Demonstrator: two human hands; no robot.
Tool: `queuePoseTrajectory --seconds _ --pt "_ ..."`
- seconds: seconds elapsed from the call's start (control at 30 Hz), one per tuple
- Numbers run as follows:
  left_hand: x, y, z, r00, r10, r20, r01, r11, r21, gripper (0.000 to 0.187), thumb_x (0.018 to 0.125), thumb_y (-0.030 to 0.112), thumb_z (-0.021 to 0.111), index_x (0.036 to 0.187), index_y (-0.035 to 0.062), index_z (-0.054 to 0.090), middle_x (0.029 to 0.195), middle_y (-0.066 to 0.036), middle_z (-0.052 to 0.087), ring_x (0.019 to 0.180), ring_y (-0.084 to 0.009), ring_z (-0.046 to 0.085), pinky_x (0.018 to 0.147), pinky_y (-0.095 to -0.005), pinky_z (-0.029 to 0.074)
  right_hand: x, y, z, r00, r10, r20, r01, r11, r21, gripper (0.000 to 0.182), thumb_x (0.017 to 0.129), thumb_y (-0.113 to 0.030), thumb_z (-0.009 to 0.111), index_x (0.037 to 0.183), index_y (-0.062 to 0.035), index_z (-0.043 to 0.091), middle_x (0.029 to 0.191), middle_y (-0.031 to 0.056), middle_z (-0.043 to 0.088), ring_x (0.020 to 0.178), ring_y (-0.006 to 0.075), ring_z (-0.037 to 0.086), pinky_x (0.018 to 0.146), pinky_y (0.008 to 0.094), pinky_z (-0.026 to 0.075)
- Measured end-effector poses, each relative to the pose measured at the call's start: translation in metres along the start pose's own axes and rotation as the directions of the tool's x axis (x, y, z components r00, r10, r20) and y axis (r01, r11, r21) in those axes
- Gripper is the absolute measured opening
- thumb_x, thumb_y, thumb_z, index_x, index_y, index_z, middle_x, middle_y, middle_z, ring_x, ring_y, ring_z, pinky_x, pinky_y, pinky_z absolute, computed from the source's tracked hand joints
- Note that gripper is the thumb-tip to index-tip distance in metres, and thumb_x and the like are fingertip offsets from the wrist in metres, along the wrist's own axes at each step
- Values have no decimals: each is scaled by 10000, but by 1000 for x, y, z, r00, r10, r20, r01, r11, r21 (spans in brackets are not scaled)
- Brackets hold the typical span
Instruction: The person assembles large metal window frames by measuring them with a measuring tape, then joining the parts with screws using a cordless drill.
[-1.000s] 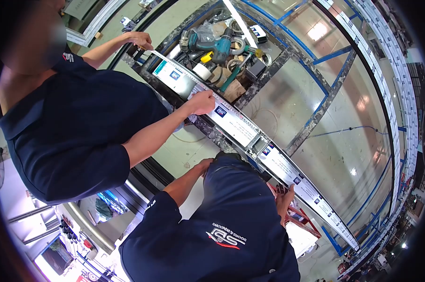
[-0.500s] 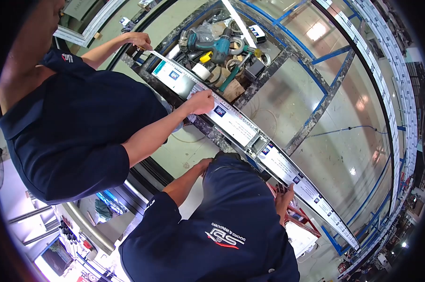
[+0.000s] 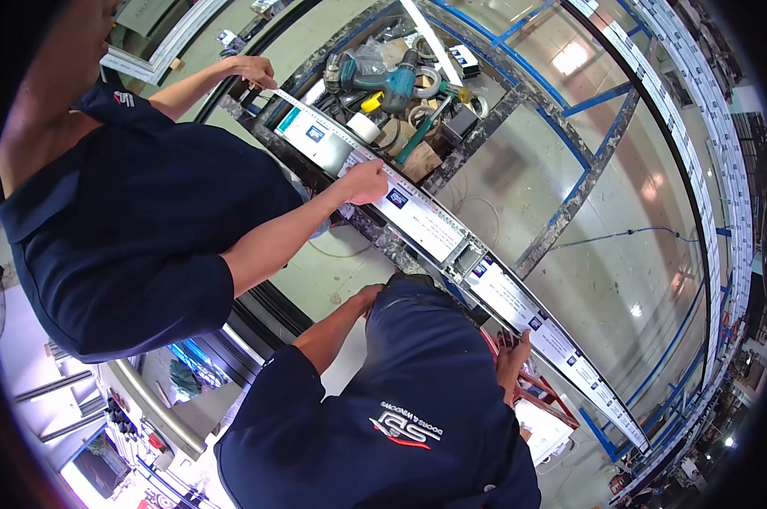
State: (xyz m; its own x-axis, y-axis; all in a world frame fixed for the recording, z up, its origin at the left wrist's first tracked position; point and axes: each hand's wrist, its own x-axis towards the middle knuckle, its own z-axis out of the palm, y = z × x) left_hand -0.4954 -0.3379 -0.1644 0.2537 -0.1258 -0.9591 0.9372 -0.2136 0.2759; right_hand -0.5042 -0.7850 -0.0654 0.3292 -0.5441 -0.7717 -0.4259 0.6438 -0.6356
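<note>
A long metal profile [image 3: 506, 297] with printed protective film lies diagonally across the work frame. My right hand [image 3: 510, 360] is at its near edge, fingers apart and slightly bent, with no tool visible in it. My left hand [image 3: 368, 299] is beside my waist, away from the profile; its fingers are mostly hidden. At the left, a co-worker's near hand [image 3: 364, 182] is closed over the profile's edge. That person's far hand [image 3: 254, 71] is at the end of a pale measuring strip [image 3: 324, 123] laid along the profile.
Behind the profile, a tray [image 3: 506, 95] carries a teal cordless drill [image 3: 396, 85], tape rolls, a green-handled tool [image 3: 415, 140] and wood pieces. Blue-edged frame bars [image 3: 599, 102] extend right. A red stand [image 3: 544, 390] is beside my right hand. The co-worker [image 3: 146, 229] stands close at left.
The co-worker's far hand has shifted very slightly at the strip's end. My hands and the profile stay in place.
</note>
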Motion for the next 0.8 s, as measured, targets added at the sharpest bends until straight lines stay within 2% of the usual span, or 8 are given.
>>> queuePoseTrajectory --seconds 0.13,0.4,0.53,0.57,0.63,0.7,0.73,0.8 --pt "12 -10 3 999 -39 6 40 990 -135 473 978 404 646 1317 85 726 1136 -164 767 962 -266 751 649 -463 604 2 0 -1 1000 4 24 -4 1000 10 386 1122 -380 570 1254 -24 642 1053 143 756 771 323 731 638 454 594" --pt "4 -3 1 1000 13 5 -13 1000 11 468 963 437 624 1205 56 746 918 -179 766 635 -300 715 519 -430 558 6 3 -7 1000 3 13 -3 1000 10 394 1115 -387 586 1261 -25 635 1052 143 745 825 325 731 686 478 588" --pt "7 -11 1 999 -32 -25 30 998 -63 468 945 433 629 1181 47 746 914 -190 770 643 -307 730 506 -441 549 3 4 -6 999 -13 36 15 999 -39 483 1091 -452 619 1296 -16 626 1055 143 744 866 326 740 709 481 589" --pt "8 -13 1 1000 -10 -9 10 1000 -4 472 942 431 632 1195 49 743 934 -193 772 648 -311 734 503 -446 547 -1 4 -5 999 -17 27 19 998 -64 512 1085 -477 621 1306 -14 625 1055 142 742 879 326 745 716 476 595" --pt "9 -16 1 999 31 23 -33 993 109 482 936 427 639 1222 52 735 973 -200 776 658 -317 742 495 -455 545 -13 -2 -1 999 -7 34 12 987 -160 574 1076 -528 617 1321 -8 623 1059 147 745 906 322 755 727 459 605" --pt "4 -25 7 999 24 -48 -25 1000 -13 462 928 428 679 1199 65 768 1047 -202 776 815 -339 760 640 -516 592 -22 -12 -5 998 23 56 -5 954 -299 639 1069 -582 602 1333 0 620 1068 158 754 935 316 766 733 437 615" --pt "0 -32 11 996 17 -85 -23 997 -75 452 923 429 699 1187 72 785 1083 -203 776 894 -350 769 713 -547 615 -29 -18 -7 988 42 147 20 916 -400 768 1077 -635 543 1398 62 548 1150 232 758 964 333 764 751 413 595" --pt "57 -102 10 982 168 -90 -161 984 79 462 922 446 707 1160 60 795 1027 -196 783 864 -342 770 729 -520 619 -50 -40 0 965 130 228 45 775 -630 774 1078 -642 534 1314 93 603 1042 235 778 861 311 770 697 386 591"
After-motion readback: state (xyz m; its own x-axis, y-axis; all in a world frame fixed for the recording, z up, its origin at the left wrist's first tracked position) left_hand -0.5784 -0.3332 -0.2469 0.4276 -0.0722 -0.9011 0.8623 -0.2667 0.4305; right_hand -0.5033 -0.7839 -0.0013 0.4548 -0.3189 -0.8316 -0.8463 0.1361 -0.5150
